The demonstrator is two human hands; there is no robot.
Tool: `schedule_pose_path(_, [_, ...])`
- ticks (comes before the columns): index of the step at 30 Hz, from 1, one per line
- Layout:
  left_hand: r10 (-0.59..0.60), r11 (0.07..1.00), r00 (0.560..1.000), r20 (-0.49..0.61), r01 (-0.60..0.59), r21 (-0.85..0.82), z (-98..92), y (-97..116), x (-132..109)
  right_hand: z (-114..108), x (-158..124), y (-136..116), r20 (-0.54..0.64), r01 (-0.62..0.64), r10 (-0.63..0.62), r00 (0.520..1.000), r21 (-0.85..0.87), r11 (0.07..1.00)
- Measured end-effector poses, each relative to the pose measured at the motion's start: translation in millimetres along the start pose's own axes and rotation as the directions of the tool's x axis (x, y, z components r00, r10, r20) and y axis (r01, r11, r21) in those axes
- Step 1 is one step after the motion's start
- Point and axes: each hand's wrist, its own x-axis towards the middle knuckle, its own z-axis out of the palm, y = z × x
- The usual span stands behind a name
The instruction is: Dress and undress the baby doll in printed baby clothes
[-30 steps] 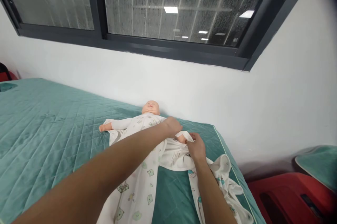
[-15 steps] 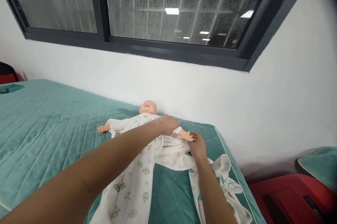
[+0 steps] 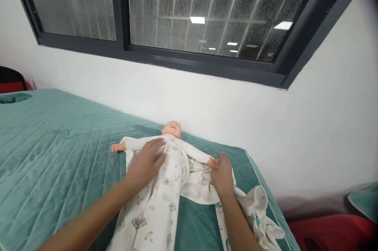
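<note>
My left grip (image 3: 147,162) is spread, fingers blurred and slightly bent over the front of the printed suit (image 3: 167,203); I cannot tell whether they touch it. My right grip (image 3: 216,162) curves about the doll's hand (image 3: 212,162), though I cannot tell how firmly I pinch it. The doll (image 3: 173,129) lies face up in the suit, head near the wall (image 3: 206,111), arms stretched out to both sides in white sleeves. Under the arm on my right, white cloth (image 3: 201,188) lies spread; just beyond my right wrist, a second garment (image 3: 256,200) sits crumpled. All this rests on the green quilt (image 3: 73,137). Above the wall's lower part runs a dark-framed window (image 3: 201,68).
</note>
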Motion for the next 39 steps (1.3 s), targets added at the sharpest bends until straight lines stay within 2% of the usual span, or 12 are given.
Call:
schedule_pose_path(2, [-0.290,0.941,0.956,-0.031,0.279,-0.193,-21.4,-23.0,-27.2,-2.7,-4.2,-15.9,-0.040,0.104,-0.105,0.994,-0.018,0.994])
schedule_pose_path(4, [-0.502,0.746,0.853,0.142,0.510,-0.428,-33.0,-33.6,-49.5,-3.9,-10.9,-34.2,-0.065,0.084,-0.081,0.995,0.045,0.995])
schedule_pose_path(7, [-0.559,0.401,0.715,0.420,0.677,-0.617,-34.6,-30.3,-67.9,3.0,-27.5,-60.7,0.025,-0.128,0.126,0.992,0.192,0.973])
schedule_pose_path(9, [-0.520,0.281,0.703,0.485,0.678,-0.679,-29.8,-24.3,-68.9,13.4,-41.3,-74.7,0.170,-0.220,0.181,0.969,0.246,0.944])
schedule_pose_path(13, [-0.468,0.225,0.736,0.489,0.634,-0.740,-19.1,-20.9,-54.2,33.2,-59.3,-88.4,0.342,-0.262,0.149,0.928,0.315,0.912])
schedule_pose_path(18, [-0.407,0.326,0.805,0.431,0.569,-0.755,-6.2,-29.6,-33.4,38.7,-56.6,-84.7,0.340,-0.348,0.209,0.917,0.424,0.836])
schedule_pose_path(20, [-0.444,0.490,0.821,0.360,0.558,-0.670,0.3,-35.3,-24.2,39.0,-54.8,-82.4,0.341,-0.361,0.218,0.915,0.444,0.820])
schedule_pose_path(22, [-0.470,0.708,0.866,0.170,0.486,-0.513,6.8,-41.5,-10.8,39.5,-54.3,-81.8,0.341,-0.358,0.215,0.915,0.444,0.821])
schedule_pose_path(25, [-0.294,0.928,0.952,-0.090,0.262,-0.265,14.7,-48.9,19.8,39.8,-54.8,-83.9,0.347,-0.362,0.223,0.911,0.411,0.837])
schedule_pose_path(29, [-0.081,0.978,0.994,0.080,0.095,-0.184,23.7,-55.4,65.5,39.0,-54.5,-88.0,0.350,-0.370,0.238,0.906,0.381,0.847])
schedule_pose_path(32, [-0.059,0.966,0.979,0.197,0.106,-0.236,29.9,-60.5,84.4,39.5,-53.3,-89.9,0.348,-0.390,0.266,0.899,0.358,0.849])
schedule_pose_path(39, [-0.089,0.934,0.961,0.260,0.172,-0.314,29.4,-67.5,89.2,42.8,-51.7,-94.0,0.346,-0.430,0.305,0.887,0.379,0.820])
